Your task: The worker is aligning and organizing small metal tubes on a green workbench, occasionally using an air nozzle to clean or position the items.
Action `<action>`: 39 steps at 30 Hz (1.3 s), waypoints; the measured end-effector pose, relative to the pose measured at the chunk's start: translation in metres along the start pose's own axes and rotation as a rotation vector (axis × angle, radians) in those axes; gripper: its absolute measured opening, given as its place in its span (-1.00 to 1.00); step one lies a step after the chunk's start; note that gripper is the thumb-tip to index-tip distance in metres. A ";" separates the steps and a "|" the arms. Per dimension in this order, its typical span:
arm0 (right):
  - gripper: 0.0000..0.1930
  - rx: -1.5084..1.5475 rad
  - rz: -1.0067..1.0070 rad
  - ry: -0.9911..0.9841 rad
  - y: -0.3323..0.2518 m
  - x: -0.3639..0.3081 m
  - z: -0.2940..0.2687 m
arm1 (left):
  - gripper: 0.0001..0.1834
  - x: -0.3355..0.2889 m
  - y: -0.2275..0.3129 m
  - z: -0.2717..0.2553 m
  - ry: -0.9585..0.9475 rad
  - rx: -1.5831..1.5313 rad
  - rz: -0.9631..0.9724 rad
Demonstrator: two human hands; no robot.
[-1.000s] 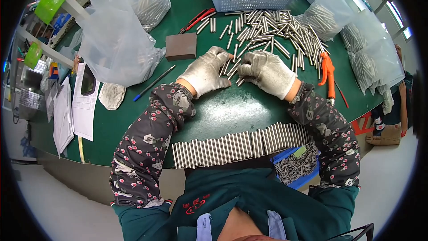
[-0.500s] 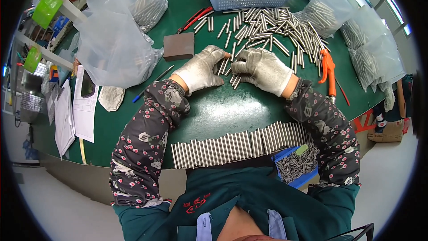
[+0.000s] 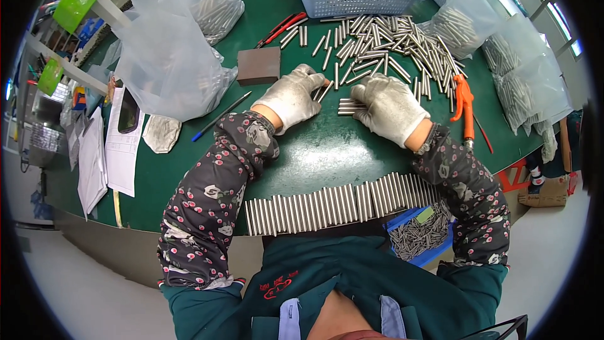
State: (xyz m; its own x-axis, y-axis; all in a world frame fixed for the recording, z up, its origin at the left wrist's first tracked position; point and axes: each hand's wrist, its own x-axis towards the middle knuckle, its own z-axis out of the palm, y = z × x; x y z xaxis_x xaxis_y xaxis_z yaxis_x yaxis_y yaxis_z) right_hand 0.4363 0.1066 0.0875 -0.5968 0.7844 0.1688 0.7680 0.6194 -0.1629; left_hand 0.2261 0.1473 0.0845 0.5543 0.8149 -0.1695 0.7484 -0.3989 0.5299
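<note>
Some metal pins [image 3: 325, 92] are pinched in the left hand [image 3: 290, 97] and a bundle [image 3: 348, 107] clamped in the right hand [image 3: 391, 110] near the tabletop's [image 3: 152, 182] middle, seemingly gripped side by side for parallel alignment, like the row [image 3: 327, 206] along the near edge.

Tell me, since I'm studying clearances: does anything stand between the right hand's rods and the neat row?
Nothing visible: between the metal rods in the right hand and the neat row, only green tabletop shows. The right sleeve appears over the row's right end.
</note>
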 end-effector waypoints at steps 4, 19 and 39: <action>-0.77 0.027 0.369 -0.055 -0.013 0.005 -0.003 | -0.52 -0.010 0.013 0.006 0.044 0.116 -0.015; -0.67 0.192 0.347 -0.077 -0.018 0.006 0.010 | -0.79 -0.034 0.025 0.005 0.041 0.274 -0.199; -0.23 0.273 0.231 -0.247 -0.019 0.010 -0.006 | -0.21 -0.017 0.009 0.008 -0.055 0.027 0.100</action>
State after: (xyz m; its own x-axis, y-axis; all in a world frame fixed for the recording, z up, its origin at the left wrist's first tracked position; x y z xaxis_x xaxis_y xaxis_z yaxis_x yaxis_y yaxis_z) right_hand 0.4166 0.1024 0.0983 -0.4794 0.8672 -0.1345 0.8183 0.3864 -0.4255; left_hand 0.2265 0.1265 0.0861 0.6454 0.7465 -0.1621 0.6972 -0.4889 0.5243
